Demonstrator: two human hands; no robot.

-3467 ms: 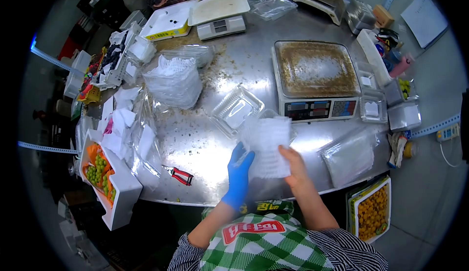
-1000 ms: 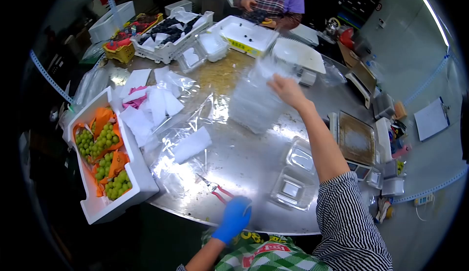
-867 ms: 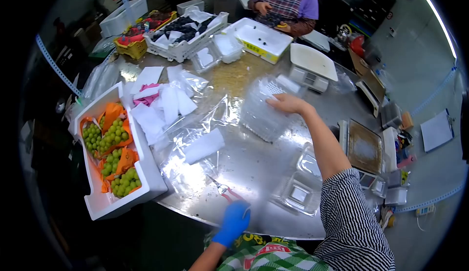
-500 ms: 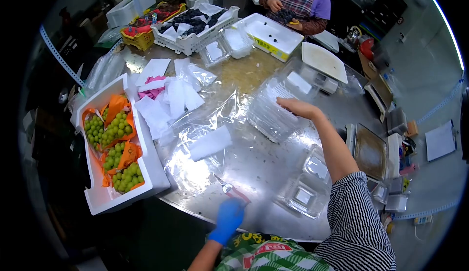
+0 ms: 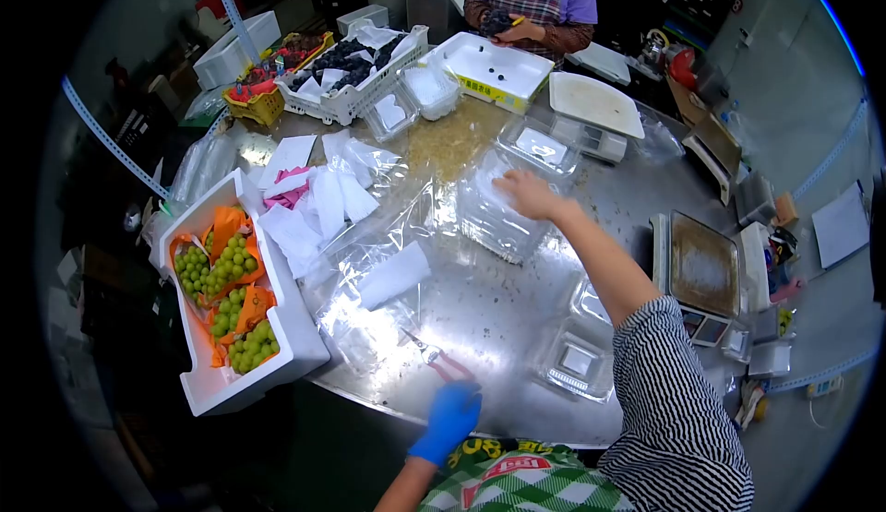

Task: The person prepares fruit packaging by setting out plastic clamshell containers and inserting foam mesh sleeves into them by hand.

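My left hand (image 5: 452,412), in a blue glove, is low at the table's front edge, by the handle ends of red-handled snips (image 5: 447,363). Its fingers look bunched, and whether they grip the handles cannot be made out. My bare right hand (image 5: 528,193) reaches over a stack of clear plastic clamshell boxes (image 5: 498,228), fingers stretched toward the left and slightly blurred. It appears to touch the top of the stack. Behind it lies another clear box (image 5: 543,147) with a white pad. Two more clear boxes, one of them an open clamshell (image 5: 576,361), sit below my right forearm.
Green grapes in orange wrap fill a white foam box (image 5: 300,351) at left. White sheets (image 5: 323,196) and clear film (image 5: 355,327) cover the table's left part. Dark grapes lie in a white crate (image 5: 341,101). Scales (image 5: 703,263) stand right. Opposite, a person (image 5: 531,0) handles dark grapes.
My right hand has moved left over the clear box stack. My left hand has shifted slightly right while the snips stay put. The view has turned a little.
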